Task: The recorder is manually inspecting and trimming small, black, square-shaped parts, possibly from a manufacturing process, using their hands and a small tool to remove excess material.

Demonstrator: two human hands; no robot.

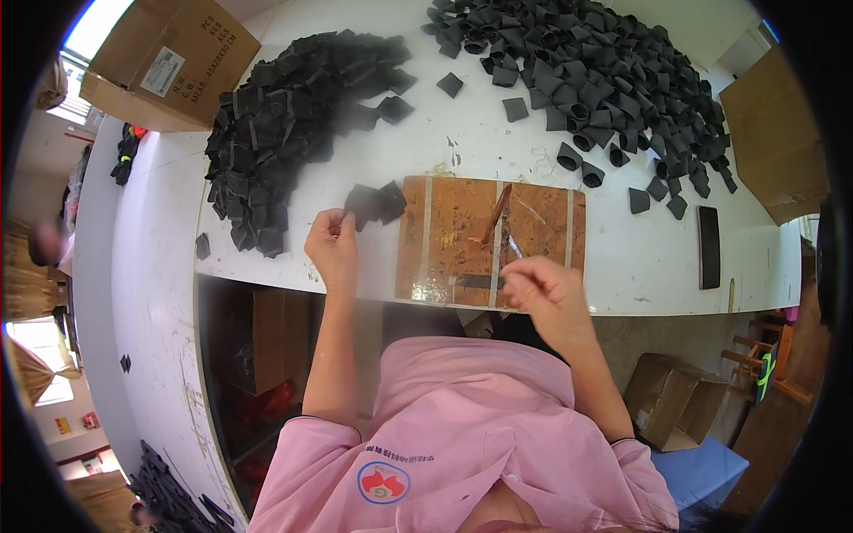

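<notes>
My left hand point(332, 251) pinches the edge of a small black square piece point(362, 202), apparently soft sheet material. Another black piece point(391, 202) lies against it, at the left edge of a brown board point(444, 240) banded with pale tape. Over the board's lower right, the closed fingers of my right hand point(551, 298) hold a thin silvery tool point(514, 246); its exact kind is unclear. A narrow brown stick-like piece point(498, 213) lies on the board just beyond the tool. A short dark strip point(478, 281) shows on the board near my right fingers.
Flat black pieces form a heap point(267, 133) at the left; rolled black pieces form another point(604, 80) at the far right. Cardboard boxes point(169, 62) point(777, 133) stand at both sides of the white table point(373, 275). A dark flat rectangular object point(708, 248) lies at the right.
</notes>
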